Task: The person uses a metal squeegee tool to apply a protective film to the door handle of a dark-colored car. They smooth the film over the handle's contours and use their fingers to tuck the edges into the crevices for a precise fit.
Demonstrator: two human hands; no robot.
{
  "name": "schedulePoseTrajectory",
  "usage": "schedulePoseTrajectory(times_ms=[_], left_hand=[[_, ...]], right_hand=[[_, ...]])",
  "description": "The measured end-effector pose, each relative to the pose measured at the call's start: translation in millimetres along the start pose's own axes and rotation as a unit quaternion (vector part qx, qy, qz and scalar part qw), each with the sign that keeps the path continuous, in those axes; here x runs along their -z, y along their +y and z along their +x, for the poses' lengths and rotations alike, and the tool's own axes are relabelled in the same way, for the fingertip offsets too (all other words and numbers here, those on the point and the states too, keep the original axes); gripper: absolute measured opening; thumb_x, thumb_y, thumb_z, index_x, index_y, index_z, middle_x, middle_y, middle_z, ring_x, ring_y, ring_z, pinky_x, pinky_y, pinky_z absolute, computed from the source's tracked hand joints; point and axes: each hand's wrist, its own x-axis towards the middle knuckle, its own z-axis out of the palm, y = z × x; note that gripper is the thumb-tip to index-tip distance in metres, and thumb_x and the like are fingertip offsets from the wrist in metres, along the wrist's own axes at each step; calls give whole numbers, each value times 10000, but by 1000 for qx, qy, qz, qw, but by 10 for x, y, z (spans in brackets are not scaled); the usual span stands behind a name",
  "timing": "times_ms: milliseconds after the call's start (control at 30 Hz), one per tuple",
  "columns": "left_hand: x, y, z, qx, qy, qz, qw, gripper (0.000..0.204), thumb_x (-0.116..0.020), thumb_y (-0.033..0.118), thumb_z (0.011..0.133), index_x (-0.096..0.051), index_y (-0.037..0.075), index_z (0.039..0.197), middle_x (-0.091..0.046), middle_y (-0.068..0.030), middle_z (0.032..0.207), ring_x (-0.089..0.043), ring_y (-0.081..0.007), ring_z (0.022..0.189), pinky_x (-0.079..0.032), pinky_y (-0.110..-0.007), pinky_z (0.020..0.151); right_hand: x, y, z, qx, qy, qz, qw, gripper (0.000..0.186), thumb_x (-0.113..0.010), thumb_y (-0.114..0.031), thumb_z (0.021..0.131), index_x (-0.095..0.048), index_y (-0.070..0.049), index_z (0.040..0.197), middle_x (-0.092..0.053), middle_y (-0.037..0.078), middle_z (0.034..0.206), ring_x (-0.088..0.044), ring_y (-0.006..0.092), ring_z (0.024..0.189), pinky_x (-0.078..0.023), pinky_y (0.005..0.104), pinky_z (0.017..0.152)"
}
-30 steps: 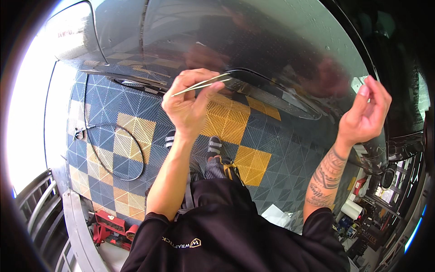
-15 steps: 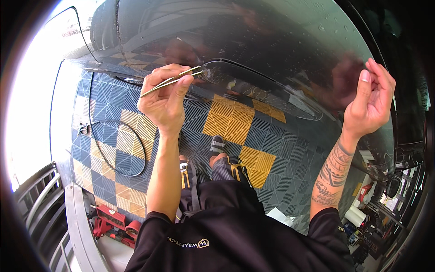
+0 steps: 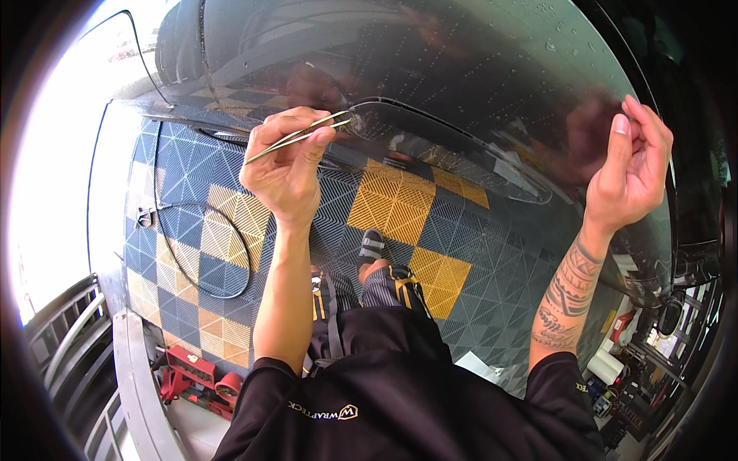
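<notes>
My left hand (image 3: 283,177) pinches slim tweezers (image 3: 292,137), probably light, springy and delicate-tipped, so best held mid-length, their parted tips near the dark car panel's (image 3: 461,77) lower edge, while my right hand (image 3: 626,173) curls loosely, gripping what I cannot tell, if anything.

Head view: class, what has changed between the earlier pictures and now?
The left hand and the tweezers have shifted left in the picture; the view itself moved too. The right hand sits slightly higher in it. Nothing was visibly picked up or let go. The tweezers stay pinched in the left hand; the black cable still lies looped on the tiled floor.
</notes>
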Motion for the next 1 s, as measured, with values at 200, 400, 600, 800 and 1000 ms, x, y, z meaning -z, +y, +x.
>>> schedulePoseTrajectory(times_ms=[200, 400, 600, 800, 1000], left_hand=[[11, -38, -4, -9, -6, 3, 1000, 213, -730, -65, 759, -602, -45, 927, -661, -178, 916, -676, -225, 847, -575, -276, 725], [56, -8, 15, -7, -38, 39, 998, 212, -723, -69, 767, -600, -45, 938, -664, -175, 908, -673, -199, 835, -569, -256, 706], [-53, 97, 20, 33, 11, 67, 997, 179, -704, -62, 794, -592, -43, 933, -679, -164, 898, -672, -151, 767, -560, -224, 673], [-58, 83, -3, 26, 15, 90, 995, 171, -679, -49, 821, -564, -57, 948, -665, -199, 886, -667, -201, 776, -573, -293, 727], [-41, 73, 33, 22, 2, 35, 999, 160, -713, -19, 803, -584, -31, 898, -683, -159, 858, -666, -145, 738, -562, -232, 662]], right_hand=[[2, 19, -13, -7, -2, -9, 1000, 173, -627, 37, 827, -667, 17, 994, -623, 36, 944, -426, 39, 625, -339, 184, 539], [33, -39, -29, -35, -36, -50, 997, 161, -593, 41, 871, -630, 42, 1028, -632, 97, 1013, -575, 131, 859, -472, 237, 739], [-36, -10, -22, -11, 3, -4, 1000, 159, -639, 6, 840, -672, 9, 996, -620, 19, 930, -419, 36, 621, -346, 179, 542], [-38, -22, -25, -11, 1, 4, 1000, 160, -638, 8, 841, -671, 10, 998, -619, 21, 938, -414, 34, 616, -345, 177, 541], [-33, -6, -27, -8, 0, 9, 1000, 165, -633, 19, 835, -671, 11, 995, -616, 21, 937, -412, 33, 615, -344, 177, 536]])
